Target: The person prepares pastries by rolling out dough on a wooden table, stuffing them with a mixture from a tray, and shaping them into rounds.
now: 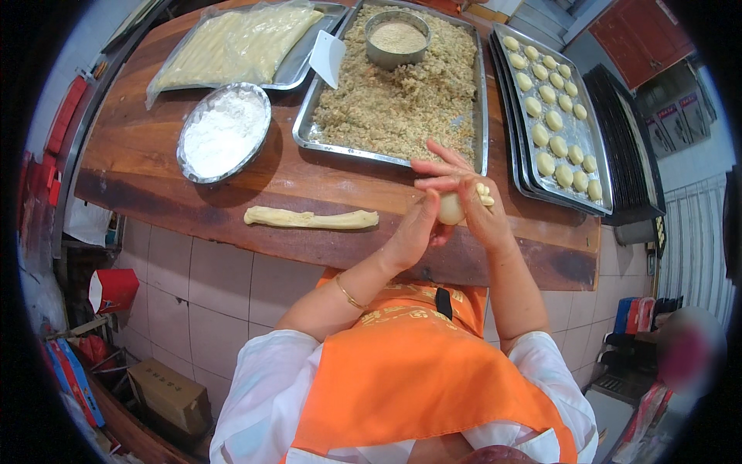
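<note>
Near the table's front edge, my left hand (416,224) and my right hand (485,220) are cupped together on a pale, smooth dough ball (450,211), some fingers stretched over its top. Small pale dough pieces (485,193) sit in the curl of my right hand. A long pale dough strip (309,218) lies on the wood left of my hands. Just behind them is a metal tray (301,138) of crumbly beige filling (363,116), with a round tin (398,58) of pale grains on it.
A bowl of white powder (224,131), a white scraper (327,58) and plastic-covered dough (224,46) stand at the back left of the wooden table (131,162). At the right are stacked trays topped with rows of dough rounds (553,120) and black trays (622,147).
</note>
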`<state>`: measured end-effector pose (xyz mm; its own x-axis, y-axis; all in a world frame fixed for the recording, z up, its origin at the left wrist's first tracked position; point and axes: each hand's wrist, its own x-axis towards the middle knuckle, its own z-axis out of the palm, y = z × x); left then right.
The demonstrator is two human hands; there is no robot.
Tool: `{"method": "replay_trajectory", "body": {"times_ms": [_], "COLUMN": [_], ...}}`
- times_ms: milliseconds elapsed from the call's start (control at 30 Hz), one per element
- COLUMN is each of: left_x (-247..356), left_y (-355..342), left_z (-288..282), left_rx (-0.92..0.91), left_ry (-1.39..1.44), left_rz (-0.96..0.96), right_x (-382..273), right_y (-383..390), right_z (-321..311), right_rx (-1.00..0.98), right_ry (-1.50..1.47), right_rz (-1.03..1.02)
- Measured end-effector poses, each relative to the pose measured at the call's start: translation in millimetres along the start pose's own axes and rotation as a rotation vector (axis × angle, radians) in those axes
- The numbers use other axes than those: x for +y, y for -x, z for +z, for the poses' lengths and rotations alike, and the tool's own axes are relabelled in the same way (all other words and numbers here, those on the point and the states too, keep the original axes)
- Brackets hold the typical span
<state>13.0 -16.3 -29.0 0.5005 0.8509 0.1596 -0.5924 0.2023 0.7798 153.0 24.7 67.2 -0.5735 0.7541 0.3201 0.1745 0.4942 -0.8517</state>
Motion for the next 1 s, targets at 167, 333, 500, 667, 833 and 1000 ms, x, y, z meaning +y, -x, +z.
{"method": "replay_trajectory", "body": {"times_ms": [167, 333, 500, 667, 833, 1000], "left_x": [21, 24, 19, 24, 27, 25], "left_y": [-5, -3, -7, -8, 0, -3], "left_z": [47, 29, 29, 25, 19, 17], "left_rx": [0.255, 0.135, 0.219, 0.198, 0.206, 0.217], "left_ry": [-0.022, 0.284, 0.287, 0.486, 0.351, 0.536], "left_rz": [0.146, 0.101, 0.130, 0.166, 0.087, 0.049], "right_x": [1, -25, -37, -39, -42, -46], "right_y": [4, 0, 3, -2, -5, -9], "right_z": [-6, -9, -27, -39, -42, -36], "right_rx": [0.082, 0.170, 0.086, -0.012, -0.065, -0.147], "right_ry": [0.012, 0.363, 0.204, 0.335, 0.375, 0.458], "right_rz": [0.080, 0.081, 0.467, 0.390, 0.325, 0.213]}}
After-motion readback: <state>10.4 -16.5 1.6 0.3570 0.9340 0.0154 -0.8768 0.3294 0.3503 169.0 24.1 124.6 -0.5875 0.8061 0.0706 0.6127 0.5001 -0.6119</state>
